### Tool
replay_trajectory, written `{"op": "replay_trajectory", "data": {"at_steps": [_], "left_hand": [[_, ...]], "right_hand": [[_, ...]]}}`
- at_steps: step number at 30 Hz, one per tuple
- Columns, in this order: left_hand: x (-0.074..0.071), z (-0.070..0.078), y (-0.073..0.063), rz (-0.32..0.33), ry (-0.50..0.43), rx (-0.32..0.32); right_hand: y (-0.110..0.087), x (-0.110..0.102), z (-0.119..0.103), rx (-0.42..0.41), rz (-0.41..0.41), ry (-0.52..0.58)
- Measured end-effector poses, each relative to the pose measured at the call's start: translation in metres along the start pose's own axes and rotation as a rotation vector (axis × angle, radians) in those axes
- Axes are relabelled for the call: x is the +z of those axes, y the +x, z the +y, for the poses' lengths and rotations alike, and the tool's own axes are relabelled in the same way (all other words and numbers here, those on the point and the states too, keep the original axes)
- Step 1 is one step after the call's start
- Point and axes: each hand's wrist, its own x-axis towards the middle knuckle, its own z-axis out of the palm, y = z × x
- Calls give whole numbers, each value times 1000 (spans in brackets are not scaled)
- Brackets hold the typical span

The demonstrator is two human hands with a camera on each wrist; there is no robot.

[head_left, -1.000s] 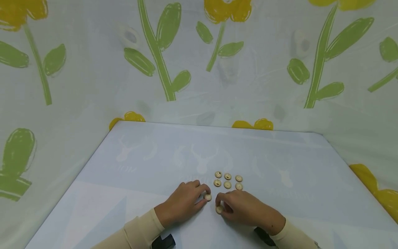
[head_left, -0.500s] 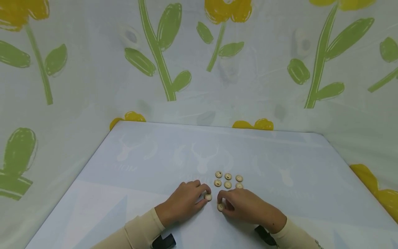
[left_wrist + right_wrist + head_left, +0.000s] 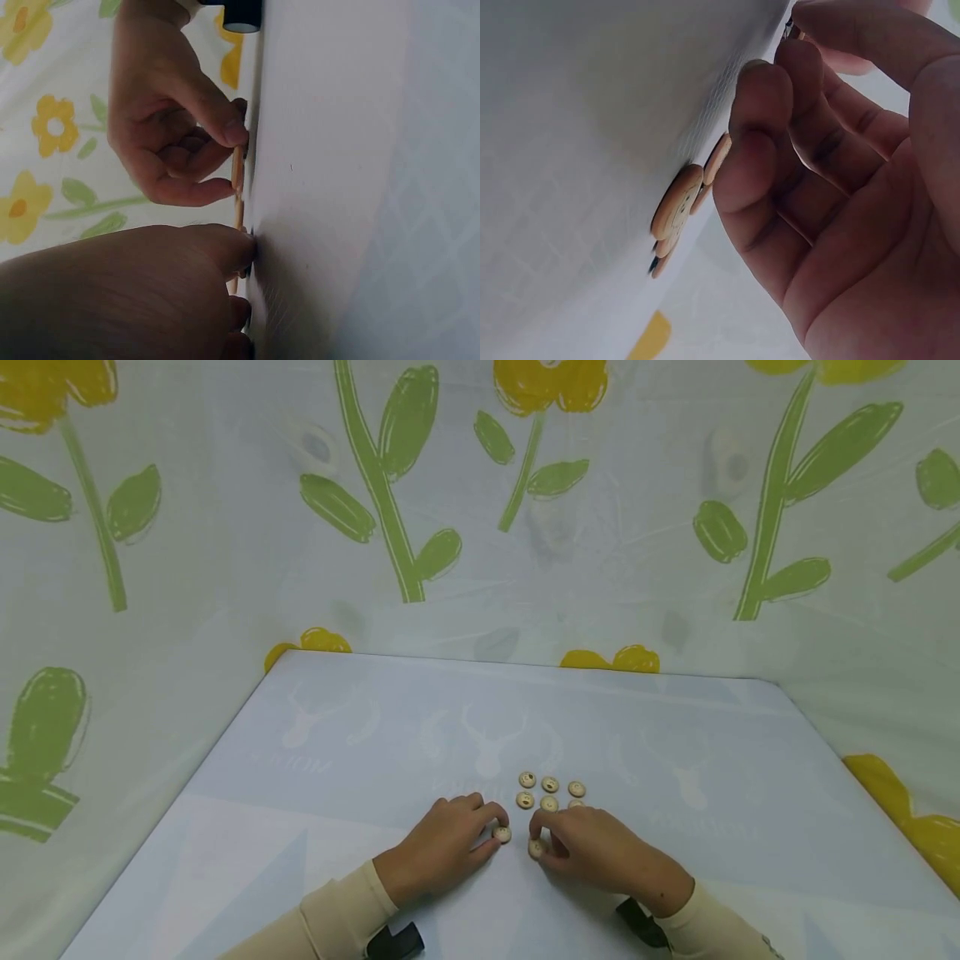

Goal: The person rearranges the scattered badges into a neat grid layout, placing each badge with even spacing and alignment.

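Observation:
Small round wooden discs with dark printed marks lie on the table, several of them in two rows (image 3: pixel 550 785). My left hand (image 3: pixel 446 846) rests on the tabletop, its thumb and index finger around one disc (image 3: pixel 502 834) left of the rows. My right hand (image 3: pixel 592 852) pinches another disc (image 3: pixel 536 849) between thumb and index finger, just in front of the rows. From the left wrist, that disc (image 3: pixel 238 169) stands on edge by the right fingertips. In the right wrist view the row discs (image 3: pixel 679 201) appear beside the curled fingers; the right hand partly covers the nearest right one.
The pale tabletop (image 3: pixel 360 827) carries faint deer-head and triangle prints. Behind it hangs a light cloth (image 3: pixel 637 527) with yellow flowers and green leaves. Dark wrist cameras (image 3: pixel 395 942) sit beneath both forearms.
My right hand has slid its disc a little forward and to the right, toward the rows, and now overlaps the nearest right disc more. My left hand stays where it was.

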Motion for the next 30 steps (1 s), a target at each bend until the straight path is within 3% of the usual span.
{"op": "replay_trajectory", "data": {"at_steps": [7, 16, 22, 30], "left_hand": [[1, -1, 0, 9, -9, 11], [1, -1, 1, 3, 3, 0], [2, 0, 1, 11, 3, 0], [3, -1, 0, 26, 2, 7]], "right_hand": [[-1, -1, 2, 8, 42, -29], [0, -1, 3, 90, 78, -91], [0, -2, 2, 148, 85, -84], [1, -2, 4, 154, 81, -71]]}}
